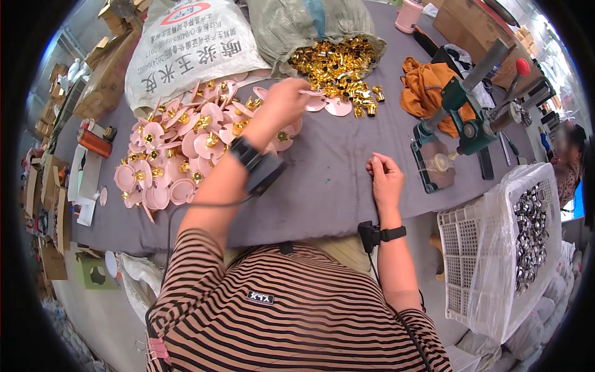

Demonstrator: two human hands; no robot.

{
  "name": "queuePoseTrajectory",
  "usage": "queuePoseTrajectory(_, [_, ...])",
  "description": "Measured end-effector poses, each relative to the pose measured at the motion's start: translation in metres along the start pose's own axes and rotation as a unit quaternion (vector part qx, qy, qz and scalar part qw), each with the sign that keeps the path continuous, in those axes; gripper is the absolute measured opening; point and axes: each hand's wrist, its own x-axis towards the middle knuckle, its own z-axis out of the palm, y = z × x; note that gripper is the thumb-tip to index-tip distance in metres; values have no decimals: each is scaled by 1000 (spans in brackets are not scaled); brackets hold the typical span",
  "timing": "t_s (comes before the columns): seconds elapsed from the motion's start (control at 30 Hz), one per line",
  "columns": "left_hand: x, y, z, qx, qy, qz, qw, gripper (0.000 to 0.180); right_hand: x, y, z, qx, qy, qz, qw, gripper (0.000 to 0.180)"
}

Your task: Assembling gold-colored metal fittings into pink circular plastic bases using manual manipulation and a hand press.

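Observation:
My left hand [284, 106] reaches over the far side of the table, its fingers closed on the edge of a pink disc [313, 93]. Just beyond it lie two more pink discs [338, 106], beside a heap of shiny gold metal clips [338, 68] spilling from a woven sack [279, 31]. Under and left of my left forearm spreads a large pile of pink discs [183, 139], many with gold clips on them. My right hand [387, 183] rests near the table's middle with curled fingers; whether anything is inside them is hidden.
A green hand press [462, 118] with a red-knobbed lever stands at the right, by an orange cloth [424, 84]. A white plastic crate [462, 260] holds silvery metal parts [531, 239]. A printed white sack [186, 56] lies behind the disc pile. Cables trail from both wrists.

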Motion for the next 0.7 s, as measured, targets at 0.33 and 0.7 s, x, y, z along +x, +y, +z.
queuePoseTrajectory(0.33, [53,-48,96,173,-157,-69,970,27,0,9,-2,-52,-19,-19,998,16])
queuePoseTrajectory(0.7, [-55,44,58,-16,-146,-4,989,25,34,-18,-5,-200,-48,-41,978,18])
